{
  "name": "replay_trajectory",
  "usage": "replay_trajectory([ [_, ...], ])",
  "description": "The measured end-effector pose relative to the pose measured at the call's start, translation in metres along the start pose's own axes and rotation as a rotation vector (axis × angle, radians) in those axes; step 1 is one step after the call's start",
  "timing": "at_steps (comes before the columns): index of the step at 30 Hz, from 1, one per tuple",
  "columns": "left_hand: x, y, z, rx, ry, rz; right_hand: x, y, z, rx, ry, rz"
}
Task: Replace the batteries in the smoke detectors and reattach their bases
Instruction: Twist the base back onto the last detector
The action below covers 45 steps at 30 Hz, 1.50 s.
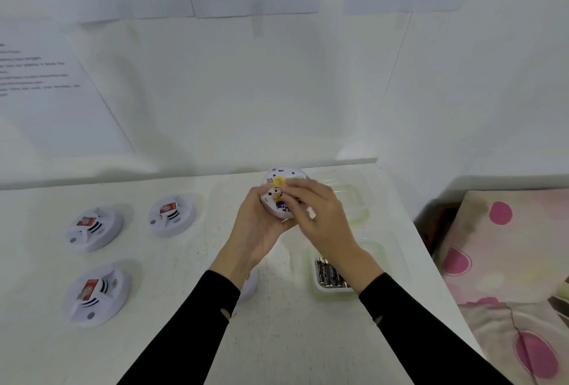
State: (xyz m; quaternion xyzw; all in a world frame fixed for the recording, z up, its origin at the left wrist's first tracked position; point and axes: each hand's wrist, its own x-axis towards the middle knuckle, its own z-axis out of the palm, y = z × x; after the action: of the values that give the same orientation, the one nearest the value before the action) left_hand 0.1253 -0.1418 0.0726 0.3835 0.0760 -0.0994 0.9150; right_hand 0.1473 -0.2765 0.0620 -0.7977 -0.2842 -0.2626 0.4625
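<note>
My left hand (257, 224) holds a white round smoke detector (284, 181) above the table, its back side tilted toward me, with a yellow label and a dark battery showing in the compartment. My right hand (320, 215) rests its fingers on that compartment; whether it pinches the battery I cannot tell. Three more smoke detectors with red stickers lie face up at the left: one (94, 227), one (171, 214) and one (97, 293). A white part (251, 286), possibly the detached base, peeks out under my left forearm.
A clear tray (320, 290) with several dark batteries sits under my right wrist. Another clear container (357, 199) stands behind my right hand. The white table ends at the right, beside a pink-patterned bed cover (508, 261). Printed sheets hang on the wall.
</note>
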Motion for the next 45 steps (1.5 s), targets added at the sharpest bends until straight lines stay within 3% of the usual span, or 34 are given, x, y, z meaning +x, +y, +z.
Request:
replay_trajectory([
  [4, -0.002, 0.0, -0.006, 0.0, -0.041, 0.023, 0.011, 0.0, -0.02, 0.198, 0.063, 0.354],
  [7, -0.002, 0.0, -0.006, 0.017, 0.004, 0.035, 0.015, 0.009, -0.023, 0.466, -0.034, 0.735],
  [10, -0.002, -0.003, -0.008, 0.019, 0.05, 0.046, 0.015, 0.013, -0.022, 0.621, -0.1, 0.843],
  [18, -0.002, -0.001, -0.015, 0.153, 0.097, 0.131, 0.021, 0.01, -0.017, 0.678, -0.145, 0.874],
  [23, -0.011, 0.021, -0.031, 0.08, 0.14, 0.103, 0.033, 0.006, 0.002, 0.642, -0.206, 0.848],
  [25, -0.015, 0.031, -0.043, 0.027, 0.179, 0.126, 0.037, 0.009, 0.02, 0.32, -0.258, 0.698],
  [28, -0.024, 0.043, -0.056, -0.03, 0.231, 0.163, 0.04, 0.014, 0.05, -0.145, -0.577, 0.4],
  [31, -0.036, 0.055, -0.065, -0.018, 0.249, 0.199, 0.042, 0.026, 0.074, -0.364, -0.883, 0.331],
  [34, -0.049, 0.06, -0.073, -0.012, 0.258, 0.231, 0.039, 0.038, 0.086, -0.51, -1.047, 0.338],
  [37, -0.057, 0.062, -0.078, -0.025, 0.264, 0.23, 0.035, 0.046, 0.089, -0.599, -1.043, 0.274],
  [42, -0.068, 0.065, -0.086, -0.025, 0.268, 0.24, 0.032, 0.037, 0.091, -0.545, -1.005, 0.238],
  [45, -0.069, 0.065, -0.085, -0.02, 0.251, 0.238, 0.036, 0.027, 0.08, -0.331, -0.79, 0.293],
])
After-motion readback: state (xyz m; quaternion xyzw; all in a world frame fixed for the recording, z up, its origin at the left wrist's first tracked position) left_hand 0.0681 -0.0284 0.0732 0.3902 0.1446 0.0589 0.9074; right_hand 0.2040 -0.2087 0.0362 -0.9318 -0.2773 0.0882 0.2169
